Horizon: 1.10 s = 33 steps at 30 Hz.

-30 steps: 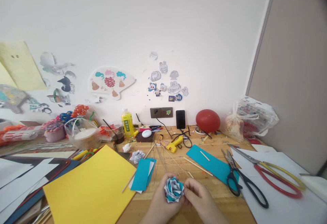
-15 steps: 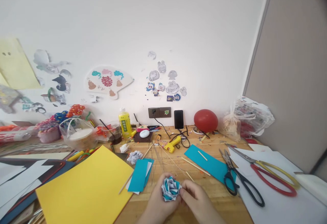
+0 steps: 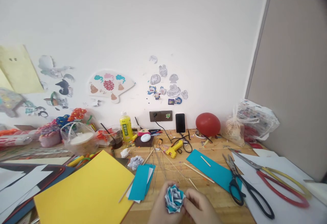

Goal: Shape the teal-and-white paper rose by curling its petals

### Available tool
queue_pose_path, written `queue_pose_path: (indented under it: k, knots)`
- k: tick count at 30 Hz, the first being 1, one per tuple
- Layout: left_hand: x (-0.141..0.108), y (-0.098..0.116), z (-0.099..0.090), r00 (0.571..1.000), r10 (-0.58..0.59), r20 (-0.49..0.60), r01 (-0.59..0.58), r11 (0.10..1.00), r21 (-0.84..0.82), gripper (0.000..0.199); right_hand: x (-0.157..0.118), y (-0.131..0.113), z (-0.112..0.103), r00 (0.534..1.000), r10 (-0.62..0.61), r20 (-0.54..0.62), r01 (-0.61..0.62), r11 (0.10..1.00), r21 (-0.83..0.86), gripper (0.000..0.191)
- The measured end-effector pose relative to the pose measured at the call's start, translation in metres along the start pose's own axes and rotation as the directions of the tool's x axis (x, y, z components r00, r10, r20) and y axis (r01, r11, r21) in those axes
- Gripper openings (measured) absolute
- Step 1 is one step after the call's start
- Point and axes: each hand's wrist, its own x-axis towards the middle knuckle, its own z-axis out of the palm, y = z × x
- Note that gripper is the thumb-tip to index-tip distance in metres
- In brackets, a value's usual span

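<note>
Flower of blue-and-white paper (image 3: 174, 198) low at centre, above wooden tabletop (image 3: 219, 202). Left hand (image 3: 160, 207) cups it, fingers curled round; right hand (image 3: 198, 204) pinches outer petal edge. Likely petal shaping; next adjustment calls for steady cupping, light fingertip pressure.

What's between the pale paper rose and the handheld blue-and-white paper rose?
The head view shows rectangular blue and white papers, wooden tabletop, then the left hand.

Bright, diffuse light; slightly soft focus, stretched edges, dark upper right corner.
</note>
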Motion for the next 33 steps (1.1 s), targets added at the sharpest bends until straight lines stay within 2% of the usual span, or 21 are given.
queue_pose_path:
  k: [4, 7, 21, 26, 33]
  knots:
    - [0.000, 0.010, -0.002, 1.000, -0.021, 0.010, 0.021, 1.000, 0.007, 0.034, -0.002, -0.008, -0.003, 0.998, -0.051, -0.028, 0.047, 0.991, -0.127, 0.026]
    - [0.001, 0.019, -0.005, 0.997, -0.059, 0.043, 0.056, 0.996, 0.075, 0.032, -0.005, -0.017, -0.003, 0.998, -0.048, -0.030, 0.042, 0.985, -0.170, 0.023]
    - [-0.003, 0.025, -0.007, 0.998, -0.063, 0.023, 0.060, 0.991, 0.121, 0.037, -0.011, -0.031, 0.001, 0.997, -0.002, -0.075, -0.006, 0.994, -0.108, 0.023]
    - [-0.004, 0.030, -0.007, 0.994, -0.108, 0.036, 0.104, 0.989, 0.101, 0.039, -0.013, -0.035, 0.000, 0.997, -0.007, -0.076, 0.000, 0.996, -0.088, 0.021]
    - [-0.002, 0.029, -0.007, 0.996, -0.051, 0.079, 0.038, 0.987, 0.158, 0.035, -0.013, -0.037, 0.000, 0.998, -0.037, -0.048, 0.031, 0.994, -0.106, 0.021]
